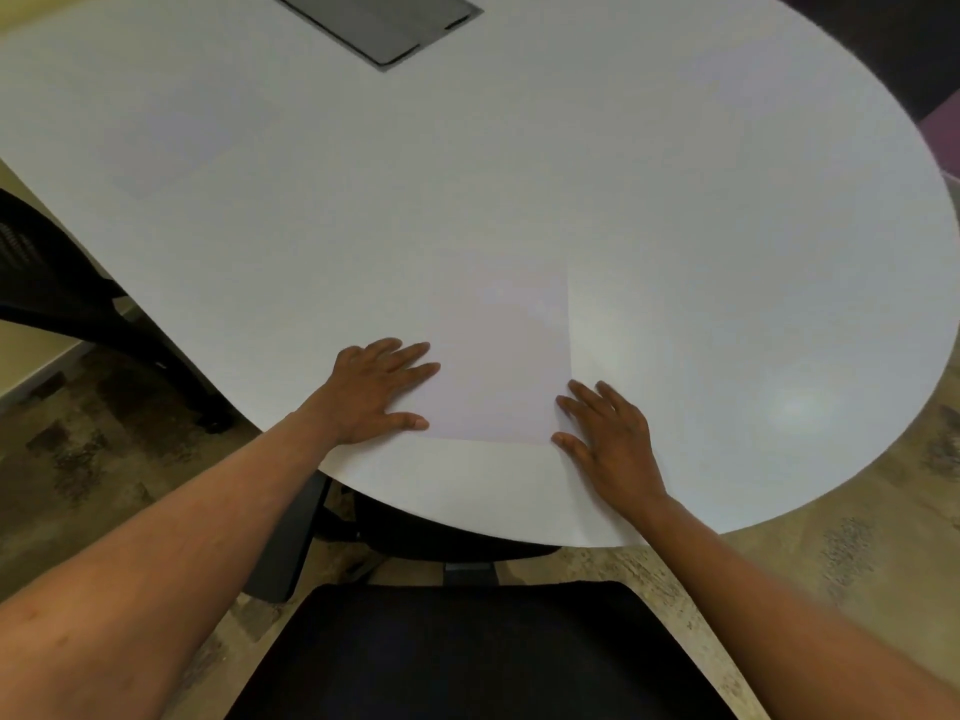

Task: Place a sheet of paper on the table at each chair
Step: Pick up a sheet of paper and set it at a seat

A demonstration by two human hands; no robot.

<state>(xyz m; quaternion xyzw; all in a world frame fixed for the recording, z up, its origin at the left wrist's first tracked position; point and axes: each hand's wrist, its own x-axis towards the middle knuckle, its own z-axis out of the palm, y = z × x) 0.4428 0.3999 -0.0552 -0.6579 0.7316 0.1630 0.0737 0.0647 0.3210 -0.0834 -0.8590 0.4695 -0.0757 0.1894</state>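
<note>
A sheet of paper [498, 361] lies flat on the white table [675, 200], close to the table's edge at about 6 o'clock, directly ahead of the black chair [467, 652] whose seat fills the bottom of the view. The sheet is nearly the same white as the table (its right edge shows best, as a thin shadowed line).

The left hand [376, 389] rests palm down at the sheet's left side, toward 9 o'clock of the paper. Its fingers [415, 353] are straight and slightly spread, lying flat across the paper's left margin, and the thumb reaches along the sheet's near edge. The right hand [605, 439] rests palm down at the sheet's near right corner, toward 4 o'clock of the paper. Its fingers are also straight and apart, their tips touching the paper's right edge, the thumb at the corner. Neither hand curls round anything.

At 12 o'clock, a grey hatch panel [384, 23] is set into the table. A second, very faint sheet [171, 132] seems to lie on the table toward 10 o'clock, near another dark chair [47, 283] at the left edge.
</note>
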